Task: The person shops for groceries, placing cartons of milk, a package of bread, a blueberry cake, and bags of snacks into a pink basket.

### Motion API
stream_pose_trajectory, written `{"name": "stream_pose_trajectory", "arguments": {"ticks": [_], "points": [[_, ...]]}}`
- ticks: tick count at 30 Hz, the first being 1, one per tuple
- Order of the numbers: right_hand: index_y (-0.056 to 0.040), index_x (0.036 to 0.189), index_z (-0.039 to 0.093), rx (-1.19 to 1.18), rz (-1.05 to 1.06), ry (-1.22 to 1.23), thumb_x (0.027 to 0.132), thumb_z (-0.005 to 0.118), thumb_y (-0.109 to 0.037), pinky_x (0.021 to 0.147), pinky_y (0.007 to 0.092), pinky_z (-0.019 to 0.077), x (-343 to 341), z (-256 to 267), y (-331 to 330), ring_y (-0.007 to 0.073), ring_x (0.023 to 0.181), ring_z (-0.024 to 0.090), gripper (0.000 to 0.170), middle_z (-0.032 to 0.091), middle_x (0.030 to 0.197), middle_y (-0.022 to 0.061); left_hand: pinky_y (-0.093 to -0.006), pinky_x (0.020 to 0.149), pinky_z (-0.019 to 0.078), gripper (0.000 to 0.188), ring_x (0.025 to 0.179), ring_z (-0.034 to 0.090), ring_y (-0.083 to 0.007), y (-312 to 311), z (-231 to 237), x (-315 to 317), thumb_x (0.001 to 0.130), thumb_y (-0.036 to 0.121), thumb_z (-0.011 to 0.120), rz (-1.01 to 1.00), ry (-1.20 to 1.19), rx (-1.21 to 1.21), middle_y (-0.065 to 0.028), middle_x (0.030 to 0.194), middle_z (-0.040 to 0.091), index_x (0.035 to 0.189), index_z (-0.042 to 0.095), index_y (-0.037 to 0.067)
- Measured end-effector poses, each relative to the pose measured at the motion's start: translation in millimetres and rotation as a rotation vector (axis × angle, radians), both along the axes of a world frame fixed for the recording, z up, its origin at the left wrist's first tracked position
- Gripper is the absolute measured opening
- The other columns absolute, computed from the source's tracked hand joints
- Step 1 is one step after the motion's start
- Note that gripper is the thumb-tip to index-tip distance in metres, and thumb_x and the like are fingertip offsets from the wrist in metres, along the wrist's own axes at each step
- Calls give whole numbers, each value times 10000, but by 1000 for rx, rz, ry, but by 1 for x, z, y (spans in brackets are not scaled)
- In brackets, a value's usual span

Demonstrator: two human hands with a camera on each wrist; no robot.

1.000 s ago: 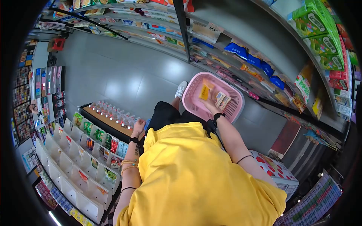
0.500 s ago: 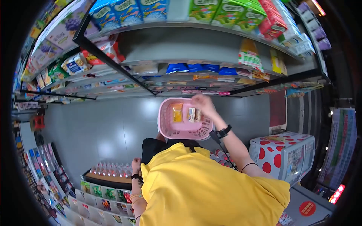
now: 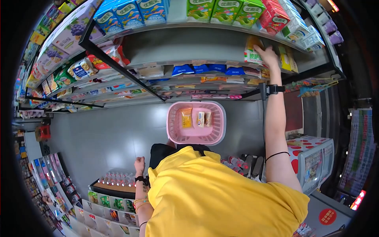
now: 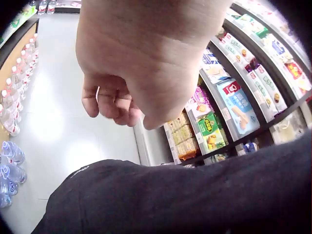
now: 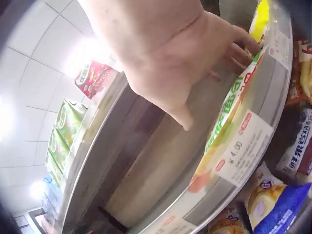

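At two o'clock on the shelf, our right hand reaches over a packet

Taking the head view as our dial, we have our right hand [image 3: 270, 57] at two o'clock, over the shelf [image 3: 169, 51]. It is open and grips nothing; its fingers extend over a white-and-green packet [image 3: 252, 56], with the thumb standing out to one side. We cannot tell whether the fingertips touch the wrapper. Yellow packets [image 3: 289, 61] lie just beside our hand, on its three o'clock side. A price label [image 5: 243, 146] reading ¥4.00 is on the shelf edge, beside the white-and-green packet.

Between seven and eight o'clock, our left hand [image 3: 139, 166] hangs with its fingers loosely curled, holding nothing. Bottles with red caps [image 3: 118, 179] stand near it, towards eight o'clock.

Close to the dial's centre we see the pink basket [image 3: 196, 139]. Within it, a yellow-orange packet [image 3: 186, 117] lies towards nine o'clock, and two small packets [image 3: 201, 119] sit side by side towards three o'clock.

Between twelve and one o'clock are blue packets [image 3: 201, 69], below the shelf our right hand reaches over, and green cartons [image 3: 224, 11], above it.
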State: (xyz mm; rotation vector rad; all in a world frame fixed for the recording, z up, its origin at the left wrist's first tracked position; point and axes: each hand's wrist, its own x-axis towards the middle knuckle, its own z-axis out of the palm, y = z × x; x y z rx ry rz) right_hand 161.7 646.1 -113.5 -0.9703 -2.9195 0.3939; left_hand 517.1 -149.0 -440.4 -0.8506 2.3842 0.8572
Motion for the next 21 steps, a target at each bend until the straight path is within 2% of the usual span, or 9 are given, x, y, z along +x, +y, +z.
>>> {"name": "stream_pose_trajectory", "arguments": {"ticks": [3, 5, 6, 7, 10, 13, 15, 18, 21], "points": [[157, 1287, 556, -8, 63, -26, 744, 621, -812, 1115, 482, 382, -7, -12, 21, 479, 1315, 504, 1112, 531, 1354, 391, -354, 721, 566, 396, 649, 688, -212, 3, -4, 24, 905, 390, 663, 70, 5, 105, -139, 756, 701, 957, 684, -2], [169, 1207, 604, -53, 75, -33, 712, 696, -763, 1039, 455, 465, -13, -23, 39, 495, 1229, 570, 1060, 589, 1261, 398, -368, 797, 564, 393, 787, 719, -255, 4, 0, 38, 901, 377, 666, 41, -53, 69, -169, 853, 733, 1012, 699, 2], [203, 1140, 616, -194, 71, 46, 669, 789, -682, 945, 414, 529, -13, -23, 42, 475, 1087, 661, 1017, 678, 1087, 360, -374, 823, 559, 403, 847, 722, -271, -1, -14, 48, 897, 379, 668, 30, -77, 56, -180, 893, 739, 1034, 701, 2], [236, 1074, 609, -311, 50, 170, 687, 875, -518, 785, 383, 580, -7, -16, 31, 380, 897, 737, 888, 721, 941, 285, -380, 848, 554, 414, 907, 724, -288, -6, -29, 57, 892, 381, 671, 19, -102, 42, -192, 934, 745, 1056, 704, 2], [201, 1004, 620, -747, -75, 209, 764, 891, -237, 582, 323, 570, -2, 14, 7, 210, 717, 740, 569, 725, 936, 232, -385, 880, 546, 431, 971, 724, -310, -8, -27, 72, 883, 388, 675, 24, -122, 45, -206, 987, 748, 1074, 707, 3], [180, 989, 638, -944, 18, 198, 783, 879, -235, 604, 325, 576, -13, -4, 34, 211, 717, 735, 522, 729, 915, 213, -383, 888, 540, 430, 979, 720, -312, -16, -46, 80, 879, 383, 671, 38, -120, 58, -201, 1004, 746, 1076, 705, 2], [196, 1132, 562, -965, -3, 210, 812, 853, -190, 638, 328, 587, -1, 16, 8, 219, 783, 736, 579, 715, 988, 209, -388, 878, 540, 428, 972, 718, -314, -27, -68, 85, 879, 383, 668, 45, -109, 55, -194, 996, 746, 1069, 702, 1], [147, 1328, 426, -1074, 52, 292, 841, 816, -128, 735, 336, 601, 3, 2, 12, 238, 926, 721, 682, 663, 1132, 230, -379, 825, 547, 396, 896, 725, -280, -8, -35, 67, 886, 365, 663, 48, -63, 49, -169, 942, 748, 1038, 702, 2], [81, 1333, 453, -1073, 76, 505, 842, 813, -117, 800, 346, 596, 28, 2, -13, 245, 1004, 700, 640, 639, 1186, 237, -358, 766, 548, 364, 809, 722, -236, -1, -24, 52, 897, 343, 655, 59, -53, 101, -138, 882, 746, 1014, 698, 2]]}}
